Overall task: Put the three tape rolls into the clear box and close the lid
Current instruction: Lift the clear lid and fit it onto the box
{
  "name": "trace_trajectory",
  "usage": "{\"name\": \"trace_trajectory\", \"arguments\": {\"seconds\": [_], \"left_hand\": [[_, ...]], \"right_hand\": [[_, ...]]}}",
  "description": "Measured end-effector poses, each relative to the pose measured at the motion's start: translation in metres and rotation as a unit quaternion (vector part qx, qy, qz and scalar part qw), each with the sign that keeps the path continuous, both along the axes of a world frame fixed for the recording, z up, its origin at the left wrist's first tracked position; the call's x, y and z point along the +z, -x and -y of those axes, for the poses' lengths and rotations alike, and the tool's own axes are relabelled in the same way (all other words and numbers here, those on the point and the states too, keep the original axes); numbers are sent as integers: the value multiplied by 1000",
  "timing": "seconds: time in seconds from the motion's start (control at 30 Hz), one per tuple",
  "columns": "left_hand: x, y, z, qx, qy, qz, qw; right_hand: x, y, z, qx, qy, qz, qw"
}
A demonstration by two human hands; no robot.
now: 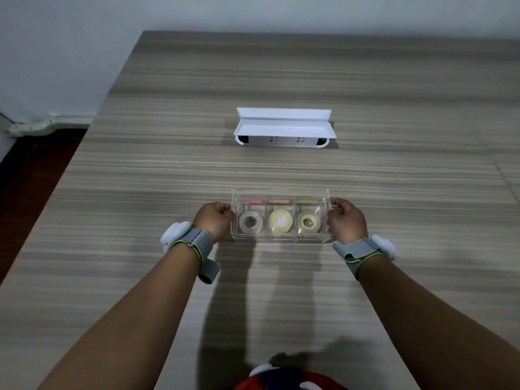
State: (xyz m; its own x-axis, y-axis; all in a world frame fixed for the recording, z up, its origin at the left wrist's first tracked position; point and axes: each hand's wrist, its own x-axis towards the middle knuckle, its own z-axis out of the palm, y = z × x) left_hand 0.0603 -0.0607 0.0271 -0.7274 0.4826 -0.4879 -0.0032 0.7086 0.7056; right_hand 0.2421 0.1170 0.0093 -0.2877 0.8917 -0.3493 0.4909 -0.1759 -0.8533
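A clear box (pixel 281 240) with three compartments sits on the wooden table in front of me. Each compartment holds one tape roll: a greyish clear roll (pixel 251 222) on the left, a pale yellow roll (pixel 280 220) in the middle, a yellow-green roll (pixel 309 221) on the right. The clear lid (pixel 280 194) lies tilted over the box, its far edge a little raised. My left hand (pixel 215 219) pinches the lid's left end. At the right end, my right hand (pixel 346 219) grips the lid. Pink, orange and green strips show at the back of the box.
A white box (pixel 284 130) with its flap up stands farther back at the table's centre. The table's left edge (pixel 92 122) drops to a dark floor. Grey straps with white pods sit on both wrists. A red and dark object (pixel 284 380) lies at the bottom edge.
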Motion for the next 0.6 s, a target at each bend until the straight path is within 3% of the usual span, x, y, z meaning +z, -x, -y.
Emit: {"name": "trace_trajectory", "arguments": {"seconds": [0.6], "left_hand": [[-13,3,-3,3,13,-17,1000]], "right_hand": [[-7,3,-2,8,-4,48,999]]}}
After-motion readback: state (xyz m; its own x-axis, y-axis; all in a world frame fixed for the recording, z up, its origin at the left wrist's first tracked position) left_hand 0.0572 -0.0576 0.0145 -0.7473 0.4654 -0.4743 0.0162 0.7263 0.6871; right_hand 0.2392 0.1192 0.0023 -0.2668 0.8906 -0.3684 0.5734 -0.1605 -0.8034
